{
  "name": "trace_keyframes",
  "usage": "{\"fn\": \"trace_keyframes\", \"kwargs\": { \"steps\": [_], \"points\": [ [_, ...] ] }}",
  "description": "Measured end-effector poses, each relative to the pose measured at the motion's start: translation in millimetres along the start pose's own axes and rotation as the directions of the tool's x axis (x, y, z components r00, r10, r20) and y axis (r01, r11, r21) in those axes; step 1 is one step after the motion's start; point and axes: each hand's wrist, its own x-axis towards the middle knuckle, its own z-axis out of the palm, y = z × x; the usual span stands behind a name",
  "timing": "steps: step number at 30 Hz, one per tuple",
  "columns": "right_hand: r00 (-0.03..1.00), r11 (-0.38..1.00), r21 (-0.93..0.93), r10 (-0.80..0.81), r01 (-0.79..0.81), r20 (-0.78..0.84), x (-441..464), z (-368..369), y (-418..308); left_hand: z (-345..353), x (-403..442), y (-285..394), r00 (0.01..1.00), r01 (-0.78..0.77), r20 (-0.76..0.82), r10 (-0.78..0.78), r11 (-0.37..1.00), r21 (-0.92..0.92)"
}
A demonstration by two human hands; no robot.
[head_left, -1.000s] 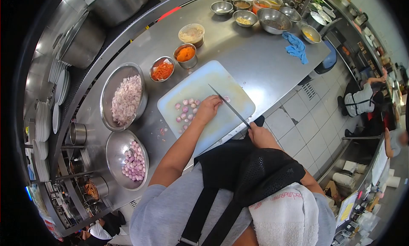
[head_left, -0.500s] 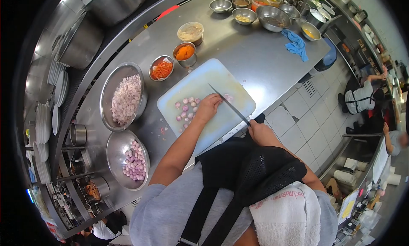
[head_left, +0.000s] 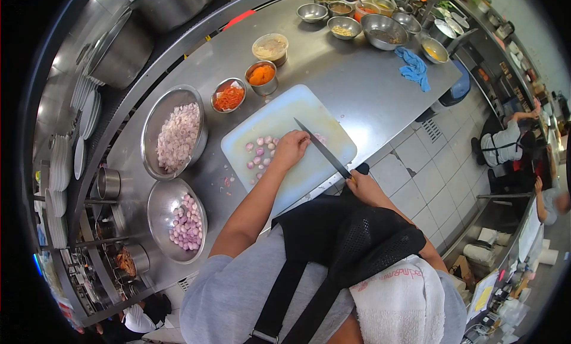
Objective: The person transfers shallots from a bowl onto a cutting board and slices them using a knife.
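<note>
On a white cutting board (head_left: 285, 189) lie several small peeled shallots (head_left: 259, 152), left of my left hand (head_left: 291, 149). That hand's fingers are closed together beside the blade; whatever they pinch is hidden. My right hand (head_left: 364, 186) grips the handle of a long knife (head_left: 324, 149), whose blade slants across the board with its tip pointing up and left. Some sliced shallot (head_left: 321, 138) sits at the blade's right side. A steel bowl (head_left: 156, 216) of whole shallots and a larger bowl (head_left: 151, 124) of chopped shallots stand to the left.
Beyond the board are a bowl of shredded orange food (head_left: 229, 97), a steel cup of orange food (head_left: 261, 75) and a plastic tub (head_left: 270, 48). A blue cloth (head_left: 413, 69) and several bowls occupy the far end. A co-worker (head_left: 502, 144) stands at the right.
The view has shifted slightly. The knife blade now shows more of its broad side, and its tip is a little further right. Both hands stay in nearly the same places.
</note>
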Motion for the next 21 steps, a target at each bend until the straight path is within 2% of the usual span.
{"fn": "trace_keyframes", "kwargs": {
  "steps": [2, 3, 5, 9, 11, 12, 14, 15, 17, 21],
  "points": [
    [1.000, 0.999, 0.018, 0.027, -0.027, -0.006, -4, 4, -1, 2, 1, 2, 0.982, 0.188, 0.044, -0.186, 0.980, -0.061],
    [0.999, 0.999, 0.021, 0.028, -0.028, -0.017, -5, 8, 1, 5, 0, 2, 0.982, 0.187, 0.045, -0.184, 0.981, -0.060],
    [0.999, 0.999, 0.027, 0.033, -0.032, -0.033, -7, 13, 3, 9, 0, 6, 0.947, 0.320, 0.071, -0.313, 0.939, -0.126],
    [0.997, 0.998, -0.053, 0.025, -0.029, -0.070, -12, 18, 0, 9, -5, 2, 0.912, 0.409, 0.088, -0.400, 0.889, -0.205],
    [0.997, 0.996, -0.080, 0.034, -0.040, -0.074, -14, 17, -5, 4, -11, -11, 0.977, 0.147, -0.146, -0.153, 0.988, -0.047],
    [0.997, 0.996, -0.079, 0.045, -0.050, -0.068, -15, 16, -8, 1, -12, -12, 0.978, 0.146, -0.142, -0.152, 0.988, -0.050],
    [0.997, 0.995, -0.079, 0.056, -0.061, -0.061, -16, 18, -7, -5, -12, -13, 1.000, 0.001, -0.027, 0.000, 1.000, 0.018],
    [0.996, 0.992, -0.106, 0.057, -0.063, -0.065, -15, 22, -5, -4, -12, -15, 1.000, 0.002, -0.028, -0.002, 1.000, 0.019],
    [0.996, 0.989, -0.135, 0.052, -0.061, -0.068, -13, 27, -3, -2, -10, -17, 0.994, -0.093, 0.066, 0.093, 0.996, 0.003],
    [0.995, 0.976, -0.205, 0.061, -0.077, -0.081, -15, 25, -9, 4, -9, -22, 0.993, -0.105, 0.049, 0.106, 0.994, -0.016]
  ]
}}
